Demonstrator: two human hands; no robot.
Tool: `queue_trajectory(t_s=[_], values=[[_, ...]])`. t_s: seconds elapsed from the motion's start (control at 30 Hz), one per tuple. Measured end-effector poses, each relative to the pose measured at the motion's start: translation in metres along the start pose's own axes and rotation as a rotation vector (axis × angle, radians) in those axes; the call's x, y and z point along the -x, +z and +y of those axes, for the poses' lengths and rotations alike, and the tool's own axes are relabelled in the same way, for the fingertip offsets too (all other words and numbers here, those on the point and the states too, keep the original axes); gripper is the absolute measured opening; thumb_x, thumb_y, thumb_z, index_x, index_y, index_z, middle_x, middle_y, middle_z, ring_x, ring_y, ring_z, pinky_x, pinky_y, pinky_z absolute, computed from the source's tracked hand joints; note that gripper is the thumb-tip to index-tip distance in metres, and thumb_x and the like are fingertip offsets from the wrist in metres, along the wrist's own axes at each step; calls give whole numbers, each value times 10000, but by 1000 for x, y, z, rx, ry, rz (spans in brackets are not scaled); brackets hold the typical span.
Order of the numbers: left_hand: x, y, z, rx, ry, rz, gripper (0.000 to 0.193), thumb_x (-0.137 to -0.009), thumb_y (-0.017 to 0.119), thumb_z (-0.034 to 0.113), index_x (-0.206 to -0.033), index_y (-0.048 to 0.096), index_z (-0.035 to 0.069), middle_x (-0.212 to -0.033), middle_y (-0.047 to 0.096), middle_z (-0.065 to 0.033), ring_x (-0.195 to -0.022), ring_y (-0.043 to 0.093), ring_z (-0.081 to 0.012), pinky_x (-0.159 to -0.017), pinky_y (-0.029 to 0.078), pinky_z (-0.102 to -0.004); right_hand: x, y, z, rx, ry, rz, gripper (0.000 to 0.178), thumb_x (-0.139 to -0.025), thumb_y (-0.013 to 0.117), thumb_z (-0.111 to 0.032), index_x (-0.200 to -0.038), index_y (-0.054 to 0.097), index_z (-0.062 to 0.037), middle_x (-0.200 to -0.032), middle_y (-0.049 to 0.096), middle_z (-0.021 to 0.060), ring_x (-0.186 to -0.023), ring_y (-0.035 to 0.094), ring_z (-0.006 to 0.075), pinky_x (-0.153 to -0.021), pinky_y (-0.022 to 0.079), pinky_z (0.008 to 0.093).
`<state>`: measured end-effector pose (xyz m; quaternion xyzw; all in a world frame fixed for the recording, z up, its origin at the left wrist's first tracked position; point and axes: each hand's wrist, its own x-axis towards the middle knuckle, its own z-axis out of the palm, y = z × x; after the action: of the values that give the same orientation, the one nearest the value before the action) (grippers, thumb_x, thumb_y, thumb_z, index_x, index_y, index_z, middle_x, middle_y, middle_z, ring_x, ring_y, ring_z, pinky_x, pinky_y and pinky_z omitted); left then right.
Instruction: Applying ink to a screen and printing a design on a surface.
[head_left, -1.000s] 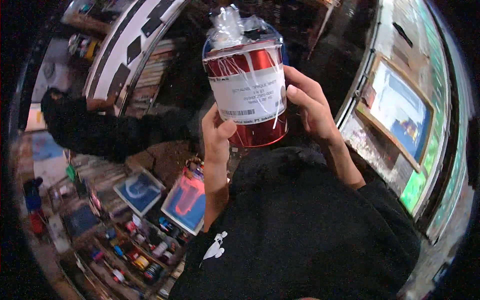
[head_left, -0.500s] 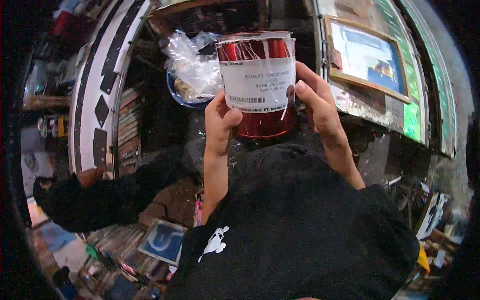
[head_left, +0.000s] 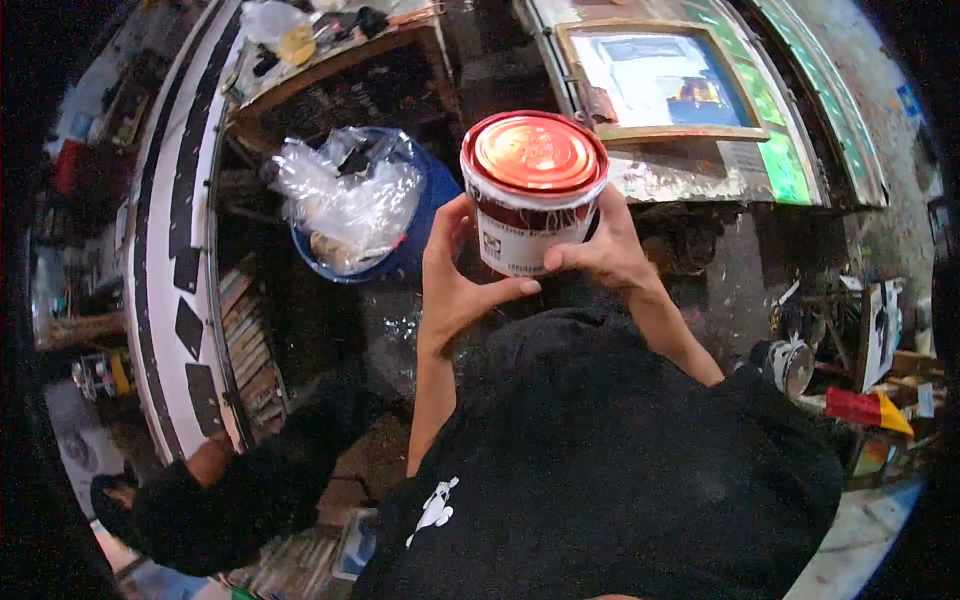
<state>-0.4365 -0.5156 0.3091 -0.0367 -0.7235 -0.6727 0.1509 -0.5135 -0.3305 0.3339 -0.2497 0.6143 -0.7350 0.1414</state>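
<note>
Head view: both our hands hold the red can (head_left: 530,215) in front of us.
Left hand: our left hand (head_left: 455,285) cups the can's left side, thumb along the lower front edge.
Right hand: our right hand (head_left: 612,245) wraps the opposite side, thumb pressed on the white label (head_left: 510,240).
Lid: the shiny lid (head_left: 535,150) sits on top, above our fingers; how tightly, we cannot tell.
Steady hold: we would do well to keep equal pressure from both sides, the base supported and the lid uppermost.
Blue bin: the blue bin (head_left: 430,225), with clear plastic (head_left: 355,190) in it, stands just beyond our left hand, likeliest to get bumped.
Framed screen: the framed screen (head_left: 640,75) lies on the worktable (head_left: 660,160) beyond our right hand.
Co-worker: a black sleeve (head_left: 220,510) reaches in, well left of our left hand.
</note>
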Motion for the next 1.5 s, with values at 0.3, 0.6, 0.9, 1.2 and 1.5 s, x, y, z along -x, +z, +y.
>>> queue_trajectory(t_s=[0.3, 0.6, 0.9, 1.2, 1.5], values=[[-42, 73, -50, 82, 39, -130, 1051, -503, 980, 246, -1335, 384, 5, -1262, 577, -157, -1150, 594, -244, -953, 495, -368, 5, -84, 34, -34, 99, 45, 1177, -587, 919, -457, -1478, 309, 13, -1441, 448, 131, -1346, 399, 220, -1140, 291, 374], [-97, 174, -123, -203, 15, -334, 1057, -521, 951, 235, -1368, 351, 33, -1210, 610, -165, -1067, 643, -283, -916, 528, -384, -22, -207, 11, 984, 33, 6, 854, -630, 815, -550, -1249, 570, -15, -1243, 587, 185, -1169, 562, 346, -999, 458, 420], [-145, 244, -174, -277, -20, -514, 1036, -491, 928, 199, -1353, 369, 63, -1183, 602, -172, -1081, 621, -365, -901, 520, -424, -24, -292, 45, 1085, 232, 0, 875, -596, 842, -488, -1243, 566, 33, -1240, 592, 198, -1145, 578, 342, -988, 472, 409], [-185, 273, -216, -190, 98, -653, 1062, -488, 923, 228, -1358, 343, 38, -1199, 562, -226, -1088, 576, -425, -922, 487, -453, -43, -343, 55, 1100, 352, -50, 803, -581, 850, -420, -1199, 606, 31, -1204, 606, 186, -1101, 598, 350, -958, 490, 409], [-206, 284, -245, -110, 113, -703, 1080, -478, 931, 239, -1366, 352, 35, -1209, 561, -227, -1130, 572, -407, -952, 487, -445, -61, -361, 53, 1074, 427, -41, 764, -602, 829, -395, -1189, 625, 50, -1175, 619, 177, -1110, 601, 310, -971, 485, 385]])
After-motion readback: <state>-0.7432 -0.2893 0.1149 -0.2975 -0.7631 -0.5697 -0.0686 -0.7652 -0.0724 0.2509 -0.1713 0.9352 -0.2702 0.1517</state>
